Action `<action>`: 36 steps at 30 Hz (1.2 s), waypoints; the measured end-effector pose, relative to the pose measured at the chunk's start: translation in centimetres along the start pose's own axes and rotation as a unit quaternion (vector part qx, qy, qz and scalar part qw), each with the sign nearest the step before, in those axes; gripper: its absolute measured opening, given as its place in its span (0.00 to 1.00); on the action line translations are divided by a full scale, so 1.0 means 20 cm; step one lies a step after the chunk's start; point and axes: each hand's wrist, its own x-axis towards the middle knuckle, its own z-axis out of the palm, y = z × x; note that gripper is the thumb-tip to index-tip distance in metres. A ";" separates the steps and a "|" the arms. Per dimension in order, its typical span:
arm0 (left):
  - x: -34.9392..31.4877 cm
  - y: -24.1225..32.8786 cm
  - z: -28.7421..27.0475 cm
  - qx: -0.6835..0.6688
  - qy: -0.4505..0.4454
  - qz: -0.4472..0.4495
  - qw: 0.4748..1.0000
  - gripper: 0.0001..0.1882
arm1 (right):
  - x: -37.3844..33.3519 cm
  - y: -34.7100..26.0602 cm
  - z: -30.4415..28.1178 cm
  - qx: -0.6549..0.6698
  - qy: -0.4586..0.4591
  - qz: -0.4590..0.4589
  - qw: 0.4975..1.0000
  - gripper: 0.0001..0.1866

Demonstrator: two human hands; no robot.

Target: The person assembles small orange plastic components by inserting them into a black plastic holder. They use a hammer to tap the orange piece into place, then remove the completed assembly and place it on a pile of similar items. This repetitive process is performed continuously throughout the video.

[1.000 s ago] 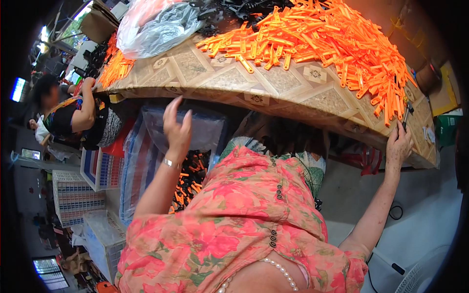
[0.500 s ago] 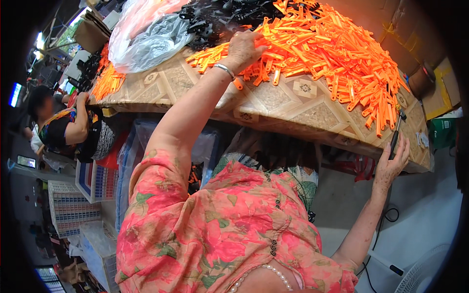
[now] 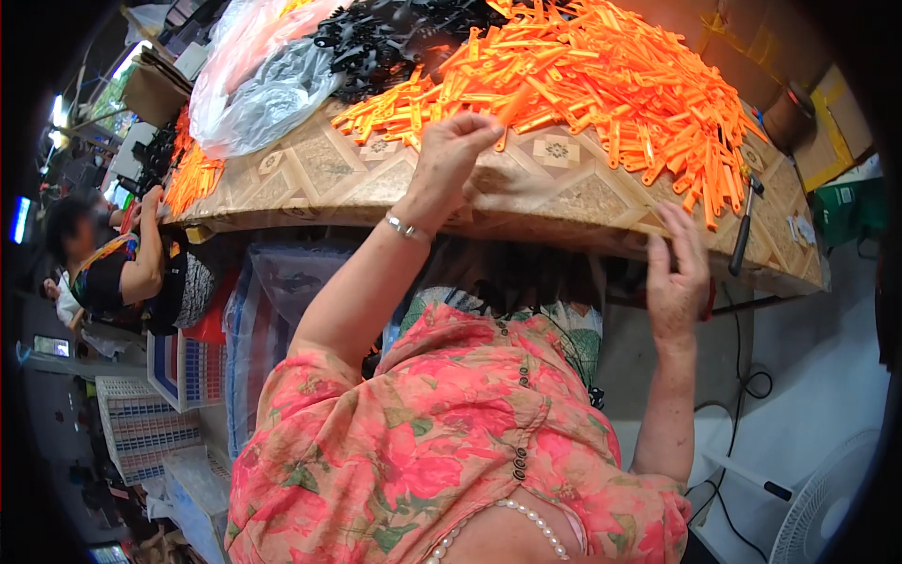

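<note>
My left hand [image 3: 449, 162] hovers above the near part of the table, its thumb and fingers pinched together. A blurred orange plastic strip [image 3: 513, 105] sticks up from its fingertips. Behind it spreads a large heap of similar orange plastic strips [image 3: 601, 80], flat and narrow with holes at their ends. My right hand [image 3: 680, 273] is at the table's front edge, fingers stretched and apart, holding nothing. To its right, a small hammer [image 3: 744, 226] with a black handle lies on the table, its handle reaching past the edge.
Black plastic parts [image 3: 399, 42] are piled behind the orange heap, beside a clear plastic bag [image 3: 268, 99]. A patterned cover [image 3: 329, 179] lies on the table. Another person [image 3: 122, 254] sits at the far left. Cardboard boxes [image 3: 836, 141] and a white fan [image 3: 832, 508] stand at the right.
My left hand has drawn back from the heap with an orange strip. My right hand has moved left, away from the hammer, which stays on the table.
</note>
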 end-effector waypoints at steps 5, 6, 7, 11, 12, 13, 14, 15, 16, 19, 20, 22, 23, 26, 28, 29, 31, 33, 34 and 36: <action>-0.32 -0.01 0.17 -0.130 -0.148 -0.125 0.972 0.08 | 0.02 -0.13 0.23 0.223 -0.039 0.082 0.971 0.13; -0.34 -0.02 0.17 -0.137 -0.160 -0.117 0.971 0.08 | 0.02 -0.14 0.27 0.224 -0.053 0.089 0.969 0.13; -0.35 -0.03 0.18 -0.141 -0.156 -0.122 0.970 0.08 | 0.03 -0.15 0.29 0.224 -0.067 0.095 0.968 0.14; -0.28 -0.02 0.15 -0.036 -0.106 -0.082 0.990 0.08 | 0.10 -0.15 0.33 0.221 -0.096 0.108 0.964 0.16; -0.22 -0.04 0.12 0.046 -0.091 -0.026 0.994 0.08 | 0.11 -0.12 0.34 0.215 -0.089 0.102 0.967 0.16; -0.15 -0.08 0.09 0.126 -0.076 0.030 0.989 0.07 | 0.12 -0.09 0.34 0.208 -0.083 0.097 0.970 0.17; -0.07 -0.14 0.03 0.226 -0.074 0.091 0.967 0.08 | 0.12 -0.07 0.34 0.220 -0.084 0.110 0.966 0.17; -0.03 -0.13 0.01 0.271 -0.037 0.159 0.949 0.09 | 0.13 -0.05 0.34 0.207 -0.085 0.113 0.968 0.17; 0.01 -0.12 -0.01 0.315 0.000 0.225 0.922 0.09 | 0.13 -0.03 0.33 0.193 -0.085 0.117 0.970 0.17; 0.15 -0.11 -0.02 0.395 0.052 0.296 0.868 0.11 | 0.12 -0.03 0.33 0.200 -0.087 0.141 0.966 0.16; 0.19 -0.09 -0.01 0.421 0.056 0.313 0.850 0.11 | 0.11 -0.02 0.34 0.204 -0.088 0.140 0.965 0.16; 0.27 -0.06 0.05 0.452 0.058 0.350 0.819 0.12 | 0.09 -0.01 0.34 0.207 -0.088 0.136 0.965 0.16; 0.31 -0.06 0.09 0.468 0.048 0.355 0.808 0.12 | 0.08 -0.03 0.35 0.208 -0.086 0.131 0.966 0.16; 0.42 -0.11 0.21 0.528 0.022 0.369 0.765 0.12 | 0.08 -0.07 0.36 0.200 -0.091 0.119 0.968 0.15; 0.45 -0.14 0.25 0.541 0.012 0.377 0.751 0.12 | 0.08 -0.08 0.36 0.203 -0.094 0.115 0.968 0.15; 0.46 -0.16 0.27 0.549 0.007 0.381 0.744 0.12 | 0.07 -0.08 0.35 0.198 -0.098 0.110 0.969 0.15; 0.46 -0.18 0.31 0.525 0.011 0.390 0.756 0.10 | 0.06 -0.08 0.33 0.184 -0.102 0.104 0.972 0.15; 0.47 -0.19 0.30 0.533 0.006 0.404 0.743 0.09 | 0.05 -0.06 0.33 0.185 -0.098 0.096 0.973 0.15; 0.46 -0.19 0.30 0.513 0.005 0.405 0.757 0.08 | 0.05 -0.05 0.33 0.188 -0.096 0.091 0.973 0.15; 0.43 -0.19 0.27 0.479 0.019 0.417 0.772 0.08 | 0.05 -0.06 0.31 0.187 -0.099 0.090 0.973 0.14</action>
